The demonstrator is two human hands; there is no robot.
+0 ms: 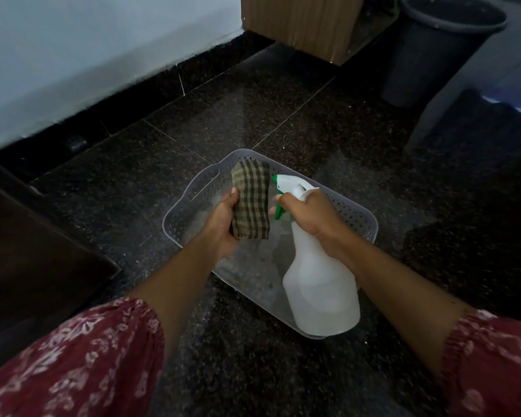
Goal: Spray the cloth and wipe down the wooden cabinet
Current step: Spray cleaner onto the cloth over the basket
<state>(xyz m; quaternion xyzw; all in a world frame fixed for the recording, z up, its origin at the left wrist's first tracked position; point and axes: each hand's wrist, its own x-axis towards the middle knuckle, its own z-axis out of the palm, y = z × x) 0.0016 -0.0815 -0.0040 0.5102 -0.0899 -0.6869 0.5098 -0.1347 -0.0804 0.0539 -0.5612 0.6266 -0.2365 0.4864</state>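
The left hand [220,222] grips a folded checked cloth [251,200]. Just beside it, the right hand [310,218] holds a white spray bottle [321,284] by the neck, its green nozzle [275,179] toward the cloth. A perforated basket [348,206] sits below both hands.

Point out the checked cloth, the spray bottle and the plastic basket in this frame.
checked cloth [251,203]: head view, centre of its folded face.
spray bottle [321,293]: head view, white body below the neck.
plastic basket [355,215]: head view, perforated right wall.
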